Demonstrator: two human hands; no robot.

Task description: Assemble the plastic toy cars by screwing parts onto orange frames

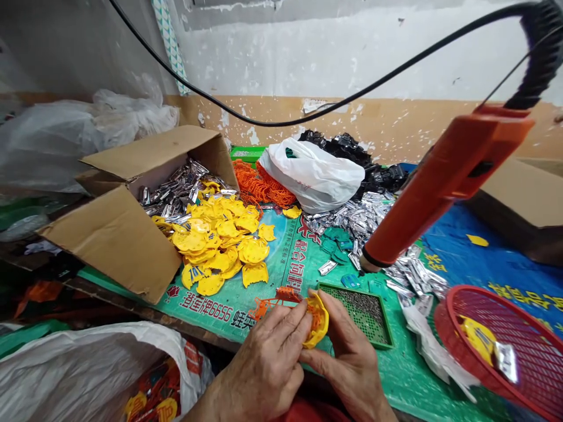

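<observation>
My left hand is closed on an orange lattice-like plastic part, which sticks out past the fingertips to the left. My right hand grips a curved yellow plastic shell between thumb and fingers. Shell and orange part meet between the two hands, though the fingers hide how they join. Just beyond my right hand lies a green tray of small dark screws. An orange-red electric screwdriver hangs tip down above the bench, with neither hand on it.
A cardboard box spills metallic pieces and yellow shells at left. Behind are orange parts and a white bag. Silvery pieces and teal parts lie mid-bench. A red basket is right; an open sack lower left.
</observation>
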